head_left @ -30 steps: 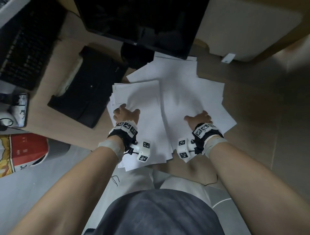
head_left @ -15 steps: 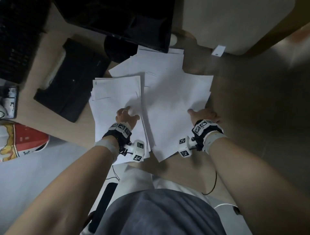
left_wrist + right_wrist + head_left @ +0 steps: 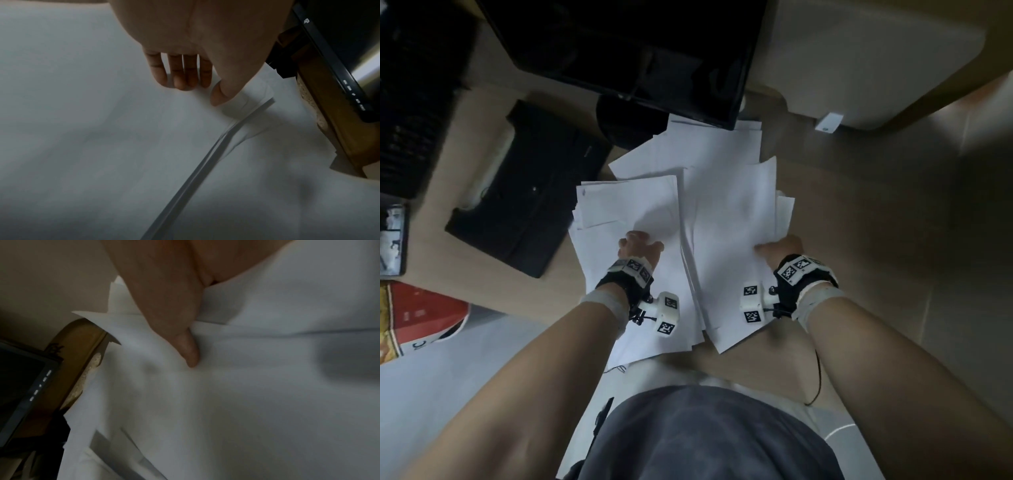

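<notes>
Loose white paper covers the middle of the wooden desk (image 3: 876, 240) in two overlapping piles. My left hand (image 3: 640, 245) presses its fingertips (image 3: 185, 78) down on the left pile (image 3: 626, 202), with nothing held between them. The left pile's surface (image 3: 82, 129) fills the left wrist view, where a raised paper edge (image 3: 205, 162) of the other pile runs beside it. My right hand (image 3: 780, 248) grips the right pile (image 3: 729, 219) at its right edge. Its thumb (image 3: 185, 345) lies on top of the sheets (image 3: 246, 386); its fingers are hidden under them.
A black monitor (image 3: 626, 44) stands just beyond the paper, over its far sheets. A black tray (image 3: 527, 192) lies left of the piles and a dark keyboard (image 3: 410, 102) further left. A pale rounded object (image 3: 859, 51) sits at the back right, a red box (image 3: 421, 315) below the desk's left edge.
The sheets fanned out to the right have been drawn in to a narrower right pile. My right hand has shifted to that pile's right edge. My left hand stays pressed on the left pile.
</notes>
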Motion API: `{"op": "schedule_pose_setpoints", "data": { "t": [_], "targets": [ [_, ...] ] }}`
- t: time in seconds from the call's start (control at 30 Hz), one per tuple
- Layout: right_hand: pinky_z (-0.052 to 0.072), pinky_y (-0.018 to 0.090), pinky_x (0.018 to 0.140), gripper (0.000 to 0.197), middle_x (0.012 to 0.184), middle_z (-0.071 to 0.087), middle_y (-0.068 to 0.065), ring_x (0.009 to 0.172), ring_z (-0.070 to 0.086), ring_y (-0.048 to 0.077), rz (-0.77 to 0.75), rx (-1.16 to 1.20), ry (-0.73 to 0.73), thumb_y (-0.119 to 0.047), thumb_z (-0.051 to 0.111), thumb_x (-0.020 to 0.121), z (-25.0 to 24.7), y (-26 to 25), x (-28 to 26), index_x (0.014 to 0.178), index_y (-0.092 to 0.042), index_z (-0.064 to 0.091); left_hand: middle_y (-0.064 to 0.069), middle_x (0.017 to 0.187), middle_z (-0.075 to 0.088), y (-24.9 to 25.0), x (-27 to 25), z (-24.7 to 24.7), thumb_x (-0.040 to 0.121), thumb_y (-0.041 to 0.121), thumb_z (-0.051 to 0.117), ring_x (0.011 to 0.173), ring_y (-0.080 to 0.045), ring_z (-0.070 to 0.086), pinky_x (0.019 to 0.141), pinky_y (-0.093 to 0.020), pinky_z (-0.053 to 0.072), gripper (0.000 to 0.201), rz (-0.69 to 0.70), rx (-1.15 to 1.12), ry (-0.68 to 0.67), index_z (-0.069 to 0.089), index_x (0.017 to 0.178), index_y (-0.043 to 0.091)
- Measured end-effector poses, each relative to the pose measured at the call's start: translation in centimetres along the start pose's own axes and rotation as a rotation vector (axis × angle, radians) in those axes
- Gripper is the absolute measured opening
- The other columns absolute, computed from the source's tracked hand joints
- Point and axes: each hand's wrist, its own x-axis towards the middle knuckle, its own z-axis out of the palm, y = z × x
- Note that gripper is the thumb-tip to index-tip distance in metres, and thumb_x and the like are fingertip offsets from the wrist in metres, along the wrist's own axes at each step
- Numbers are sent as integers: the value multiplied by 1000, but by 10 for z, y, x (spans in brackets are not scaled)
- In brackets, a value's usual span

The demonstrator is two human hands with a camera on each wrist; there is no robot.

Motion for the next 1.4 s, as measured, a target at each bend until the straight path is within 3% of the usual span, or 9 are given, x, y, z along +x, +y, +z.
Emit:
{"op": "schedule_pose_setpoints", "data": {
  "t": [0.13,0.23,0.47,0.63,0.73,0.87,1.07,1.2,1.4],
  "targets": [
    [48,31,85,41,118,60,15,106,59,30,-26,55,150,-16,65,89,-19,-1,-6,124,3,53,-12,135,36,1,-9,3,78,31,74,128,-34,38,104,-43,36,70,29,81,2,38,136,14],
    [50,31,76,31,101,66,6,87,62,27,-31,143,286,-24,62,85,-47,4,-13,108,-3,61,-11,135,33,0,-16,6,71,38,82,129,-34,34,107,-47,36,83,90,130,25,34,136,18],
    [57,38,81,27,88,68,7,81,66,27,-183,325,231,-31,72,74,-86,32,-20,75,-7,60,-9,116,65,-4,-46,36,94,19,55,103,-26,61,88,-30,48,22,255,122,-138,67,111,12],
    [43,27,77,29,98,63,7,86,58,21,-276,348,25,-30,75,83,-81,32,-34,94,-8,61,-4,94,68,6,-81,28,100,35,40,83,-18,62,78,-29,45,31,116,-645,-306,62,86,19],
    [43,29,75,49,104,66,8,89,60,22,-340,287,-87,-37,81,75,-63,22,-44,106,-2,66,-1,124,64,-7,-100,3,95,63,29,112,-22,61,108,-43,39,59,115,-996,-327,56,128,22],
    [45,32,77,55,93,65,2,85,63,22,-396,321,-171,-39,86,68,-35,5,-70,103,-6,61,0,133,57,-34,-111,-24,76,87,31,116,-25,61,93,-40,49,90,106,-1137,-258,49,136,23],
    [50,24,75,51,94,71,-1,83,67,12,-447,293,-301,-40,88,67,18,-16,-94,102,-10,67,-10,121,65,-75,-95,-39,79,56,56,105,-29,62,96,-39,48,66,106,-705,21,54,131,15],
    [57,26,73,41,93,73,7,82,71,17,-462,319,-320,-26,87,70,43,-39,-111,99,-4,70,-17,137,52,-86,-79,-58,92,16,58,112,-31,56,89,-40,46,51,-44,-846,-75,42,141,12],
    [55,29,67,32,83,72,12,72,71,25,-511,277,-388,-14,81,69,86,-94,-152,91,5,69,-19,126,56,-102,-55,-104,94,24,53,95,-23,48,97,-48,47,40,-121,-744,-86,52,130,4]
  ]
}}
